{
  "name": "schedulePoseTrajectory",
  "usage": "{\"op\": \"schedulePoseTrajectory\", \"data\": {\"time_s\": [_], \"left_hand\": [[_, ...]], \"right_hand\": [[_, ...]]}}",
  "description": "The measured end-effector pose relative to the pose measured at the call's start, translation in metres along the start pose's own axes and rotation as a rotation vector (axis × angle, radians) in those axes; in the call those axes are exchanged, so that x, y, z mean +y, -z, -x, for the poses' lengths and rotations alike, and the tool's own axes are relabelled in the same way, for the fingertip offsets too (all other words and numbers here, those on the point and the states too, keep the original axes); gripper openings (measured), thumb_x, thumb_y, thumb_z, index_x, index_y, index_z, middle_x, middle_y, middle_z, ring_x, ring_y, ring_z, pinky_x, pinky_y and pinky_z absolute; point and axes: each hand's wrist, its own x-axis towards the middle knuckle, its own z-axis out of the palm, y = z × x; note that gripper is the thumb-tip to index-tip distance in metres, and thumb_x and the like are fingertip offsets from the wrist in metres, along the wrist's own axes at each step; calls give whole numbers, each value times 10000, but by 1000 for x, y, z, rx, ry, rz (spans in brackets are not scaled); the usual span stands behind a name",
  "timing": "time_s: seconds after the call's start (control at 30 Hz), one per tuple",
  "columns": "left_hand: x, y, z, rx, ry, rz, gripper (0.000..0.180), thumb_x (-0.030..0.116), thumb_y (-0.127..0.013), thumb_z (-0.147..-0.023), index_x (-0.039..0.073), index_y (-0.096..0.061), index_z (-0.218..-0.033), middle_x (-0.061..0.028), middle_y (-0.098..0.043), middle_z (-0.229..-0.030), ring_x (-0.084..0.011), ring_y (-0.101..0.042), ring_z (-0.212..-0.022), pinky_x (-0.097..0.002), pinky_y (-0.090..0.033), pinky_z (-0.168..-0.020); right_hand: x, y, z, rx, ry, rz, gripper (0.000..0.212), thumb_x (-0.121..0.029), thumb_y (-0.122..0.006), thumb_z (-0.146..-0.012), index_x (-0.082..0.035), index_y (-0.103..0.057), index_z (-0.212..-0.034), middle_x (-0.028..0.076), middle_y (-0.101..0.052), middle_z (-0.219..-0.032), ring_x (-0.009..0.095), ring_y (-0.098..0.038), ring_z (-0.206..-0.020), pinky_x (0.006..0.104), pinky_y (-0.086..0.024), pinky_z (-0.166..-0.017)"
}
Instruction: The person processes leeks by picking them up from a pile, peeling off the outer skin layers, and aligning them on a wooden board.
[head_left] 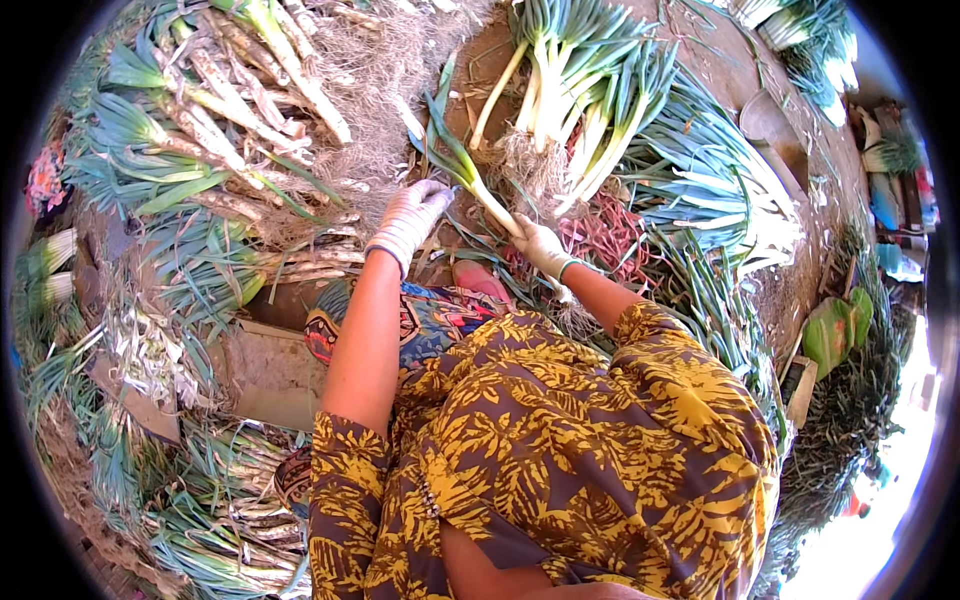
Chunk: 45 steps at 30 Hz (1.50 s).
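Observation:
A single leek [492, 207] is in my gloved right hand [541, 247], which is closed round the lower part of its white shaft. Its green leaves point up and to the left, and a root tuft [577, 318] shows below the hand. My gloved left hand [412, 218] is just left of the leek with its fingers curled; a small bluish bit shows at the fingertips, too little to name. Beyond my hands lies a bunch of cleaned leeks [548, 85], roots toward me. Red strips [607, 238] lie beside my right hand.
Uncleaned, soil-stained leeks [225, 110] are heaped at the far left, beside a mat of loose roots [385, 80]. More leeks [700, 180] lie fanned out on the right, near a long-handled tool [775, 135]. Cardboard [270, 375] and further leek piles [240, 500] are at my left.

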Motion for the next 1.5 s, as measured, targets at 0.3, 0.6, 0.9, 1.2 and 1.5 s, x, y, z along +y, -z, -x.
{"op": "schedulePoseTrajectory", "data": {"time_s": [0.3, 0.6, 0.9, 1.2, 1.5], "left_hand": [[-14, -3, -7, 18, -1, -24, 234, 247, -679, -916, 49, -690, -1041, -69, -689, -869, -137, -587, -793, -315, -498, -773], [8, -10, -12, -19, 4, -6, 273, 254, -672, -918, 39, -685, -1086, -74, -695, -908, -135, -601, -815, -305, -501, -789], [-12, -3, -13, 8, 55, -18, 288, 251, -681, -916, 31, -683, -1103, -93, -706, -944, -150, -615, -840, -311, -503, -808], [3, -6, -13, 7, -17, -98, 225, 247, -670, -934, 64, -688, -1065, 8, -633, -841, -90, -519, -741, -270, -463, -699], [-17, 1, -15, 46, 6, -73, 323, 293, -677, -912, 19, -693, -1081, -140, -711, -953, -207, -637, -831, -334, -504, -813]], "right_hand": [[-4, 97, -45, 535, -115, -284, 319, -183, -640, -896, -62, -664, -1190, 153, -723, -1034, 243, -698, -876, 349, -539, -851], [195, 105, -146, 583, -721, -457, 429, -214, -721, -835, 47, -590, -1150, 200, -686, -1022, 354, -673, -932, 399, -532, -823], [129, 142, -107, 295, -519, -1707, 219, -110, -642, -870, 3, -564, -1040, 154, -662, -935, 334, -668, -868, 505, -566, -846], [132, 173, -31, 195, -436, -1883, 180, -110, -551, -959, -8, -492, -1096, 168, -543, -1025, 296, -633, -931, 497, -611, -771], [24, 213, 35, 171, -335, -1486, 317, -59, -507, -969, 40, -471, -1268, 93, -643, -901, 217, -641, -745, 384, -620, -818]]}}
